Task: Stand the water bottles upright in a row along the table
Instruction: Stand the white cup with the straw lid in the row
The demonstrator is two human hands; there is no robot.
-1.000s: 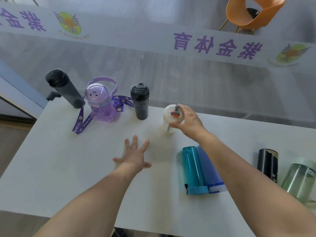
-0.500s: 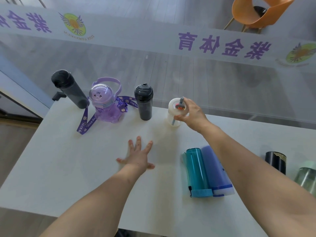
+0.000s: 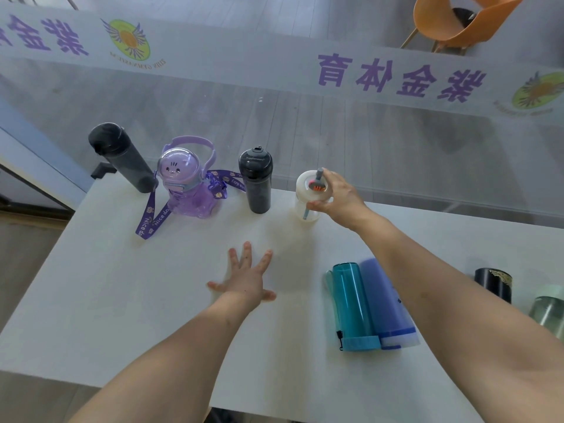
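Note:
Along the far edge of the white table [image 3: 128, 300] stand a tall dark grey bottle [image 3: 122, 157], a purple cartoon bottle [image 3: 187, 184] with a strap, and a shorter black bottle [image 3: 255, 180]. Right of them a white straw bottle [image 3: 306, 196] stands upright, and my right hand [image 3: 338, 198] grips its lid side. My left hand [image 3: 245, 277] lies flat on the table with fingers spread, holding nothing. A teal bottle [image 3: 351, 306] and a blue bottle [image 3: 386, 303] lie side by side under my right forearm. At the right edge are a black bottle [image 3: 494, 283] and a pale green bottle [image 3: 547, 309].
A glass wall [image 3: 305, 126] with purple lettering runs right behind the table's far edge. An orange chair [image 3: 451, 19] stands beyond the glass. The floor drops off at the table's left side.
My right hand has carried the white straw bottle away from me toward the far edge, in line with the standing bottles. My left hand has stayed flat on the table.

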